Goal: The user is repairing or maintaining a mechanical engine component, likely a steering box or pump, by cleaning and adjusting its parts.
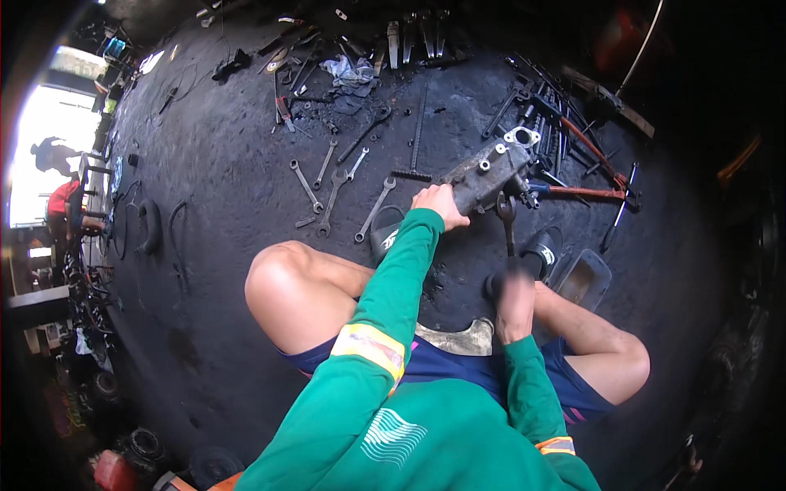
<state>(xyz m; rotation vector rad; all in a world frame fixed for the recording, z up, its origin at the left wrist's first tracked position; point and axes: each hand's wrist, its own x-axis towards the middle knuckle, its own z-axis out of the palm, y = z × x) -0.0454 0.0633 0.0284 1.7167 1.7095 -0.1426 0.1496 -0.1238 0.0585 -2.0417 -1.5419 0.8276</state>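
Note:
A dark, greasy metal housing (491, 178) with a pale oval flange at its far end lies slanted on the floor before me. My left hand (443, 206) grips its near left end, the fingers over the top. A large open-ended wrench (508, 221) stands at the housing's near side, its jaw against or just beside the housing; I cannot tell whether it touches a bolt. My right hand (516, 304) is closed around the lower end of the wrench, though a blur covers the fingers. A curved pale metal piece (460, 339) sits between my legs, near the right wrist.
Several wrenches (333, 196) lie left of the housing. Red-handled bolt cutters (585, 192) and rods spread on the right, beside a shallow tray (584, 280). A crumpled rag (350, 76) and more tools lie farther off. Another person (65, 196) is at the far left.

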